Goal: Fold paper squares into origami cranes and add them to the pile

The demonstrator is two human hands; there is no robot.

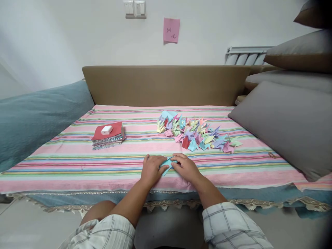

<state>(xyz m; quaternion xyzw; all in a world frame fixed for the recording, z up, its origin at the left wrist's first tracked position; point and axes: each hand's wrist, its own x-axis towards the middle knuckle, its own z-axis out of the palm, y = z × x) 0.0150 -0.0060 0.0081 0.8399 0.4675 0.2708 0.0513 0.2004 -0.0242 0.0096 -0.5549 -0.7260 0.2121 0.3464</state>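
Observation:
A small folded piece of light blue origami paper (167,164) lies between my hands near the front of the striped cloth. My left hand (152,168) grips its left side, thumb on top. On the right side, my right hand (186,167) holds it with thumb and fingers, partly covering the edge. Just beyond my hands spreads a heap of folded paper cranes (193,133) in several colours. Off to the left stands a stack of square paper sheets (110,141), red on top, with a small white box-shaped object (106,130) resting on it.
The striped cloth (64,159) covers a sofa seat with a brown backrest (166,84). Grey cushions (287,121) pile up at the right, and a blue-covered armrest (44,117) bounds the left. A small brown ring-like item (271,155) lies near the cushions. A pink note (171,30) hangs on the wall.

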